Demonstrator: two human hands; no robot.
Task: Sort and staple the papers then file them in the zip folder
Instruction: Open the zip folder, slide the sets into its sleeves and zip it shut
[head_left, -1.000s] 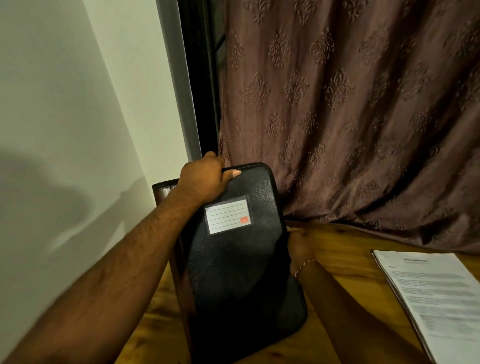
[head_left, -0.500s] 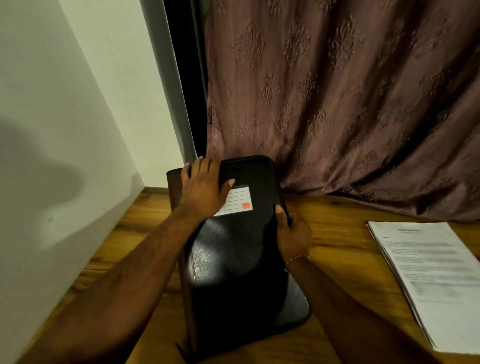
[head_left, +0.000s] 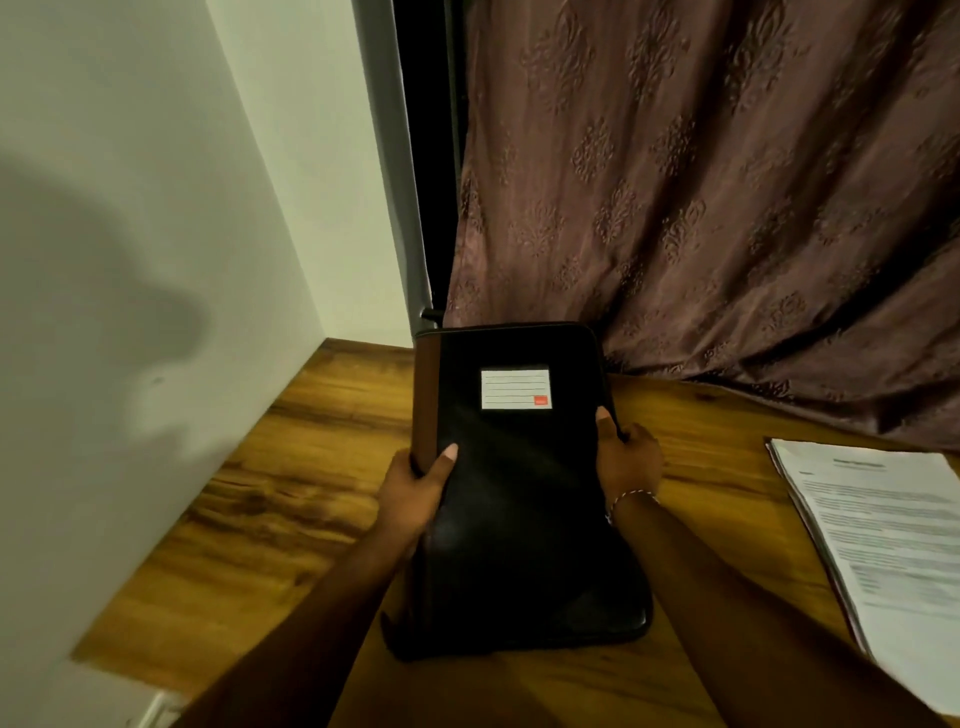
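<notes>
A black zip folder (head_left: 519, 493) with a brown spine and a white label lies on the wooden table (head_left: 291, 467), closed, its far end near the curtain. My left hand (head_left: 415, 488) grips its left spine edge, thumb on the cover. My right hand (head_left: 626, 462) holds its right edge, thumb on top, a bracelet at the wrist. A stack of printed papers (head_left: 883, 545) lies on the table at the right, apart from the folder.
A white wall (head_left: 130, 260) closes off the table's left side. A patterned brown curtain (head_left: 727, 208) hangs behind the table and drapes onto its far edge. Bare wood shows left of the folder and between folder and papers.
The folder has come down from leaning upright to lying flat on the table. My left hand slid from its top edge down to the left spine edge; my right hand stays on the right edge.
</notes>
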